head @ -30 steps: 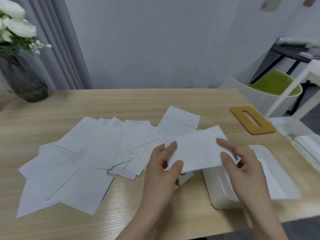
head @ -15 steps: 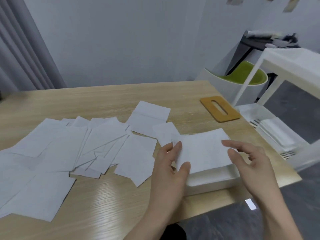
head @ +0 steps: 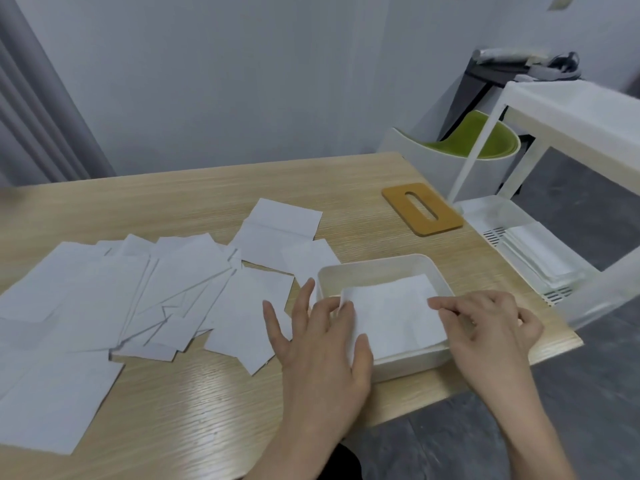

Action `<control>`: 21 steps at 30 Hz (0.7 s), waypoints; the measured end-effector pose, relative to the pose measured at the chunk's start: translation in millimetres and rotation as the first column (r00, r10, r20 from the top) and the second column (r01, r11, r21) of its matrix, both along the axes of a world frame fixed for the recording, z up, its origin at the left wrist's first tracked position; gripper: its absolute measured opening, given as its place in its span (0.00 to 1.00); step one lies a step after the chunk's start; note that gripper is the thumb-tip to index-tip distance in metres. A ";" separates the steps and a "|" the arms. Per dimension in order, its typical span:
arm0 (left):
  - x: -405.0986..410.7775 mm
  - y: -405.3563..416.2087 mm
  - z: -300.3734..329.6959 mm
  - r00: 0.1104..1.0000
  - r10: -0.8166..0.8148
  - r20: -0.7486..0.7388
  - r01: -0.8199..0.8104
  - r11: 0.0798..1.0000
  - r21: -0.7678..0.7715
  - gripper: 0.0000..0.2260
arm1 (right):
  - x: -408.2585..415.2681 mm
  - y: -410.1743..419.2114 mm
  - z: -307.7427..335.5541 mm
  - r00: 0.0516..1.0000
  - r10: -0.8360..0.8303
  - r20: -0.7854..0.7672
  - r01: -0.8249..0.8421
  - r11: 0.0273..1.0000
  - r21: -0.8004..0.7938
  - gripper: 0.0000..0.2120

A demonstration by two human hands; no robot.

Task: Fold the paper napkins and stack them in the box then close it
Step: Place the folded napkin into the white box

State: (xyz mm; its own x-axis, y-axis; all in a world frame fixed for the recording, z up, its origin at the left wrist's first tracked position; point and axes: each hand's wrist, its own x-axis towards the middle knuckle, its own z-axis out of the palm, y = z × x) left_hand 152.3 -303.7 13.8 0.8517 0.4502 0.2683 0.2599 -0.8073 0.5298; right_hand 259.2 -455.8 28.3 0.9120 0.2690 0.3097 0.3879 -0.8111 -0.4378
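- Loose napkins [head: 104, 306]: a spread of white sheets overlapping on the left and middle of the wooden table [head: 194, 403]; they overlap too much for a firm count, but well over ten.
- Left hand [head: 322, 344]: one, fingers fanned out, thumb and forefinger pinching the left edge of the folded napkin [head: 394, 313].
- Folded napkin: one, white, roughly square, lying in the box [head: 377, 268].
- Box: one, white, shallow, rounded corners, open, near the table's right front corner.
- Right hand [head: 491, 323]: one, fingertips pinching the napkin's right edge.
- Wooden lid [head: 420, 209]: one, tan with an oval slot, lying flat behind the box.
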 end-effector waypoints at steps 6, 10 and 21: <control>0.0 3.0 1.7 1.000 0.004 -0.015 -0.003 0.998 0.068 0.16 | -4.0 -4.2 3.0 1.000 0.003 0.011 -0.002 0.997 -0.080 0.10; 0.9 4.6 1.4 0.999 -0.016 -0.048 0.021 0.994 0.110 0.16 | -6.0 -3.0 8.5 1.000 -0.009 -0.023 0.005 0.987 -0.160 0.09; 4.9 29.9 -3.0 0.930 -0.366 0.014 0.362 0.924 0.127 0.19 | -17.6 -0.3 12.0 0.940 0.316 -0.129 -0.330 0.939 -0.101 0.24</control>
